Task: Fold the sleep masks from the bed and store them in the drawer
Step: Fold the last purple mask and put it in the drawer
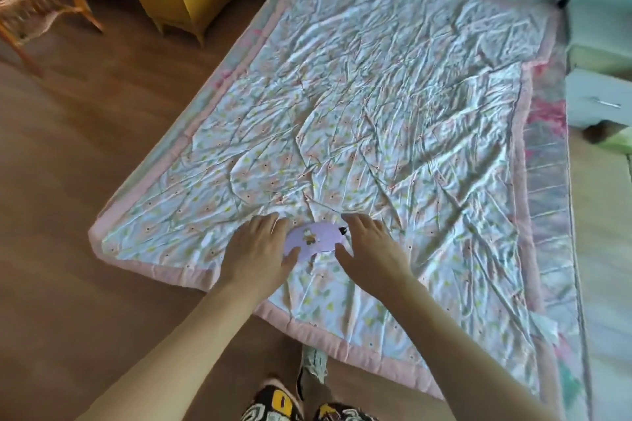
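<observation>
Lilac sleep mask [316, 238] lies flat on the quilt [393, 113] near the bed's near edge, ready for folding. Left hand [261, 249] and right hand [371, 248] flank its ends, fingers [270, 222] loosely spread, pressing not pinching.

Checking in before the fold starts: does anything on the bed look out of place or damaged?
Nothing looks damaged or spilled. The quilt is heavily wrinkled and lies askew, its right edge short of the bed's side. The purple sleep mask lies flat near the bed's foot between the left hand and right hand.

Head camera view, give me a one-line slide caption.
Both hands, left and right, flank a lilac sleep mask lying on a crumpled floral quilt.
</observation>
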